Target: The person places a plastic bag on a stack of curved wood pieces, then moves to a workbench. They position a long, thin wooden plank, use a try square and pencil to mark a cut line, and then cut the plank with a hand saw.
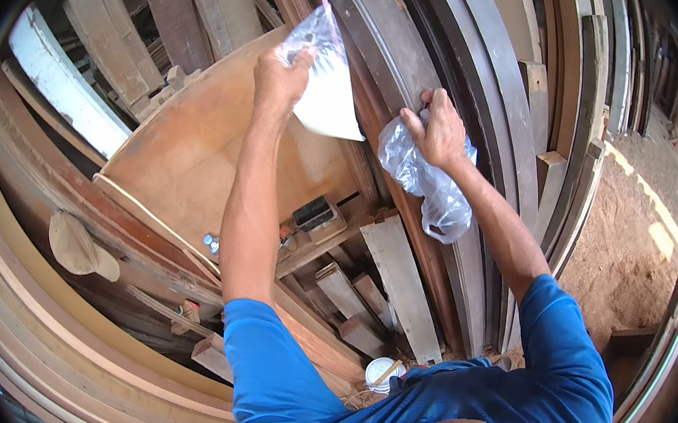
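My left hand [284,80] is closed on the upper side of a clear zip bag [330,102]. White contents fill the bag's lower part, and a pinkish strip runs up from its top. Farther right, my right hand [441,132] grips a crumpled clear plastic bag [445,209], which hangs down below the fingers. Behind that second bag stand long dark boards [383,36]. Whether it contains anything cannot be made out. The two bags are apart from each other.
A large plywood panel [185,136] leans behind my left arm. Below it, a black block-like object [315,212] sits on a small wooden shelf [310,255]. A beige cap [73,244] hangs at left. A white tub [380,371] stands low near my body; sawdust [619,241] covers the right floor.
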Demonstrator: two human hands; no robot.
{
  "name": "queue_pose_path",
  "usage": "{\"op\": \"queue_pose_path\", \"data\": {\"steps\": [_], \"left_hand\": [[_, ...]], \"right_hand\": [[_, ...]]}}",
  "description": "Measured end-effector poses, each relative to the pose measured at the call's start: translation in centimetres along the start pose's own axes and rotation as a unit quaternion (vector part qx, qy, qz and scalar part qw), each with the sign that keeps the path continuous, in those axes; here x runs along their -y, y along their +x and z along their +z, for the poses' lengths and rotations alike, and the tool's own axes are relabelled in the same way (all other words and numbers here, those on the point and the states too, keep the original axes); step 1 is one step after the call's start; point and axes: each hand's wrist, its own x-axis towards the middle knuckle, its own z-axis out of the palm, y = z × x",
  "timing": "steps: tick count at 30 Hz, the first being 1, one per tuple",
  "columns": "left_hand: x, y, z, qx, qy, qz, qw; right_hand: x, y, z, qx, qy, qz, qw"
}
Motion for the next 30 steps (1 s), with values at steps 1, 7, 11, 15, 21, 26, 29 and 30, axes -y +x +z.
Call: {"op": "queue_pose_path", "data": {"steps": [1, 7, 11, 15, 21, 26, 29, 30], "left_hand": [[-0.7, 0.8, 0.0, 0.003, 0.003, -0.011, 1.0], [-0.7, 9.5, 0.4, -0.051, -0.015, 0.012, 0.999], [-0.5, 14.1, 0.9, -0.084, 0.024, 0.071, 0.994], [0.6, 16.9, 1.2, -0.116, 0.041, 0.05, 0.991], [2.5, 19.3, 3.6, -0.129, -0.012, 0.034, 0.991], [4.2, 21.1, 5.0, -0.048, -0.232, 0.025, 0.971], [4.9, 23.0, 4.2, -0.04, -0.277, -0.029, 0.959], [5.5, 23.9, 3.9, -0.022, -0.298, -0.038, 0.953]], "right_hand": [[-0.1, -0.8, 0.6, -0.037, 0.0, -0.011, 0.999], [-0.3, -0.4, 1.7, -0.085, 0.005, -0.035, 0.996], [-0.6, -0.2, 1.8, -0.095, 0.008, -0.047, 0.994], [-0.7, -0.2, 2.1, -0.091, 0.016, -0.053, 0.994], [-1.0, -0.1, 2.1, -0.09, 0.011, -0.057, 0.994], [-1.2, -0.1, 1.8, -0.077, 0.014, -0.035, 0.996], [-0.6, -0.1, 1.9, -0.075, 0.021, -0.035, 0.996], [-0.5, -0.1, 1.9, -0.073, 0.022, -0.035, 0.996]]}}
